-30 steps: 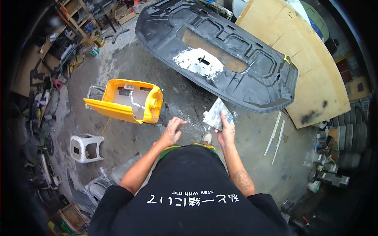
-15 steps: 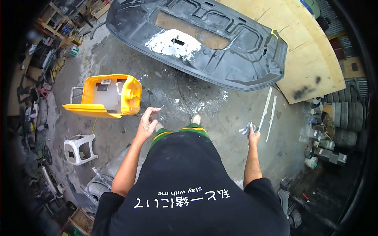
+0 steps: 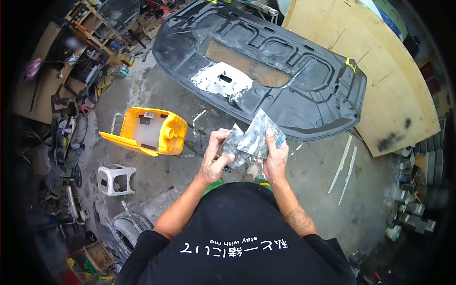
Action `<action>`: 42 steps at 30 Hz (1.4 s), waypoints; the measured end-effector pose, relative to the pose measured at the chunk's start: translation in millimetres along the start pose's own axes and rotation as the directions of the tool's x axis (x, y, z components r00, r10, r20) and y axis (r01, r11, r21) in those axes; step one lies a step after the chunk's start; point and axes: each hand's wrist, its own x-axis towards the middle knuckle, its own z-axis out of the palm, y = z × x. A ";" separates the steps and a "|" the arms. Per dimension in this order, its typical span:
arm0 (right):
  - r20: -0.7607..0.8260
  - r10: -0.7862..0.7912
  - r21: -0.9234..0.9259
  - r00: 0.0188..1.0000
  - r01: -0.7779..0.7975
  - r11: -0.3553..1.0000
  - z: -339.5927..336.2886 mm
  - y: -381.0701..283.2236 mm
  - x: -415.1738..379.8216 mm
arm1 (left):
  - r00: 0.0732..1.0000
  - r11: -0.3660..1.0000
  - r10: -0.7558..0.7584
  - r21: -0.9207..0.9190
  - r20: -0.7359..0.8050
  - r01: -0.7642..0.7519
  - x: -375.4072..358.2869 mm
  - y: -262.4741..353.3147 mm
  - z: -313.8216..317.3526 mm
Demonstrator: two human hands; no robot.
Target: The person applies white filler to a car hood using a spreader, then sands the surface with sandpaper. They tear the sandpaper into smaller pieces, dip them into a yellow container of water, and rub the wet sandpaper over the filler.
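Smeared grey plate (image 3: pixel 232 142) pinched in left hand (image 3: pixel 217 156), blue-marked flat plate (image 3: pixel 255 137) pinched in right hand (image 3: pixel 275 154), ridged black panel (image 3: pixel 304 111), stained floor (image 3: pixel 311 178), wooden shelf (image 3: pixel 85 23)

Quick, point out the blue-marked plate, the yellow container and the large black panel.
Blue-marked plate (image 3: pixel 255 137), head view: its flat smeared face.
Yellow container (image 3: pixel 179 139), head view: its end wall.
Large black panel (image 3: pixel 306 83), head view: its bare molded surface.
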 end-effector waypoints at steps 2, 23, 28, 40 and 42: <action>0.040 0.026 -0.138 0.999 -0.020 0.990 -0.9 -6.6 2.2 | 1.000 1.000 0.016 0.027 0.010 -0.017 -2.6 3.2 2.5; 0.244 0.249 -0.646 0.937 -0.035 0.763 -37.7 -5.7 41.7 | 0.983 0.758 0.120 0.627 0.141 -0.183 3.6 11.8 -29.5; 0.368 0.017 -0.719 0.930 0.273 0.639 -38.8 7.9 51.2 | 0.906 0.502 0.113 0.763 0.408 -0.407 8.7 -8.6 -7.9; 0.189 -0.032 -0.267 0.981 0.083 0.960 -18.5 -48.2 60.7 | 0.999 0.959 0.031 0.284 -0.042 -0.018 -23.4 -39.3 -25.8; 0.186 0.022 -0.224 0.982 0.021 0.974 -11.8 -37.2 53.8 | 0.949 0.962 -0.168 -0.254 -0.268 0.099 -12.7 -25.8 -23.8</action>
